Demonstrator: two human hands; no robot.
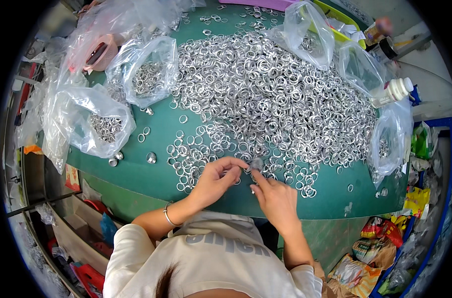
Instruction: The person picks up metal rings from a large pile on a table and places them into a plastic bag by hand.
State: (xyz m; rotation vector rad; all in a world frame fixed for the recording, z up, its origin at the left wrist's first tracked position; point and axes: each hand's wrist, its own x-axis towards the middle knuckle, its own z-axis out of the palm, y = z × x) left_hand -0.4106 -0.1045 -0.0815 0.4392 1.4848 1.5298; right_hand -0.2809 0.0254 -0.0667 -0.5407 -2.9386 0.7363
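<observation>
A large heap of silver metal rings (265, 89) covers the middle and right of the green table. Looser rings (188, 156) spread along its near edge. At this near edge my left hand (217, 181) has its index finger and thumb curled toward each other. My right hand (277, 201) faces it, index finger reaching forward and thumb bent in. A blurred silvery piece (257, 163) shows just beyond the meeting fingertips. Which fingers grip it, and what else they hold, is too small to tell. A bracelet (167, 213) circles my left wrist.
Clear plastic bags with rings stand at the left (94, 119), upper left (151, 72), upper right (310, 37) and right (387, 144). A pink basket (102, 52) and a white bottle (392, 93) flank the heap. Drawers (79, 223) sit below left, snack bags (380, 231) below right.
</observation>
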